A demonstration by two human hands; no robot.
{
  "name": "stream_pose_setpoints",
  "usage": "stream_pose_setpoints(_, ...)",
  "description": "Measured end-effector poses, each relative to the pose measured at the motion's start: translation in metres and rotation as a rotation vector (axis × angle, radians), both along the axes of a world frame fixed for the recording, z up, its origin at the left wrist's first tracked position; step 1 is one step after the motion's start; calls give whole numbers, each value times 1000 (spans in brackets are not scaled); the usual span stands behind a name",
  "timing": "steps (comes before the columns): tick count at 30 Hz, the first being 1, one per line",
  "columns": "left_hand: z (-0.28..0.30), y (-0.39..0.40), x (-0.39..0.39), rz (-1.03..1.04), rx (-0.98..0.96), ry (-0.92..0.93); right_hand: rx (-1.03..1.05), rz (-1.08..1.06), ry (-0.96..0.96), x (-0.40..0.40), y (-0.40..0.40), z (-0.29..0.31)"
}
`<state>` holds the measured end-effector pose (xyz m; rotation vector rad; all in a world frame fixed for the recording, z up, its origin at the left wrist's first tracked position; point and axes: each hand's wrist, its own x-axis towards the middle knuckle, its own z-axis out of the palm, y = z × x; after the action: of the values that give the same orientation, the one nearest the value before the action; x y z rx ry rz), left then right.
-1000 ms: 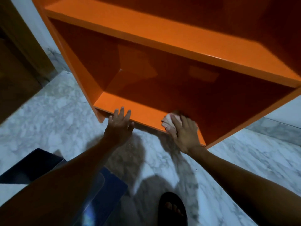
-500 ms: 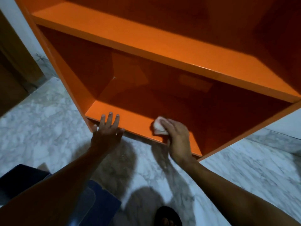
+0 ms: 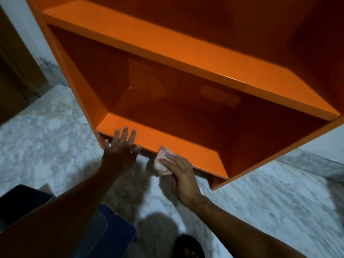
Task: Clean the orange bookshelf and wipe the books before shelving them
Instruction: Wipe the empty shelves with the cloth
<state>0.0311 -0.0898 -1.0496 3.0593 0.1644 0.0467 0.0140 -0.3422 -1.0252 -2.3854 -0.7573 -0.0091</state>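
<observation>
Right hand (image 3: 183,175) fingers clamping cloth (image 3: 161,162), wiping bottom shelf (image 3: 186,148) front edge; left hand (image 3: 121,146) fingers spread, bracing; shelves empty, books unshelved.

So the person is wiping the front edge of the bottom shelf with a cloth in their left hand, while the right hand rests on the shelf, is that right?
Not quite: the hands are swapped. In the head view, the right hand presses the pale cloth against the front edge of the orange bookshelf's bottom shelf, while the left hand rests flat and open on that shelf.
</observation>
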Motion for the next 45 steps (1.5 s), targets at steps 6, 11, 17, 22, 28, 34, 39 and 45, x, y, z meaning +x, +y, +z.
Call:
stream_pose_setpoints(6,0,15,2,-23,-49,-47,212,18,-66,38,23,29)
stream_pose_setpoints(11,-1,18,1,-24,-172,-92,42,-291,-115,113,-10,50)
stream_pose_setpoints(17,2,17,-2,-18,-201,-70,-238,-309,-141,135,-5,7)
stream_pose_setpoints(22,2,31,-8,-110,-241,-123,-383,-203,18,105,49,8)
stream_pose_setpoints(28,13,54,-27,0,-395,-163,-306,333,-52,65,94,4)
stream_pose_setpoints(34,26,73,-41,109,-499,-282,19,481,-60,82,108,29)
stream_pose_setpoints(39,20,71,-44,24,-543,-348,117,-32,127,191,101,-26)
stream_pose_setpoints(45,8,73,-49,45,-537,-370,-311,125,256,157,170,15)
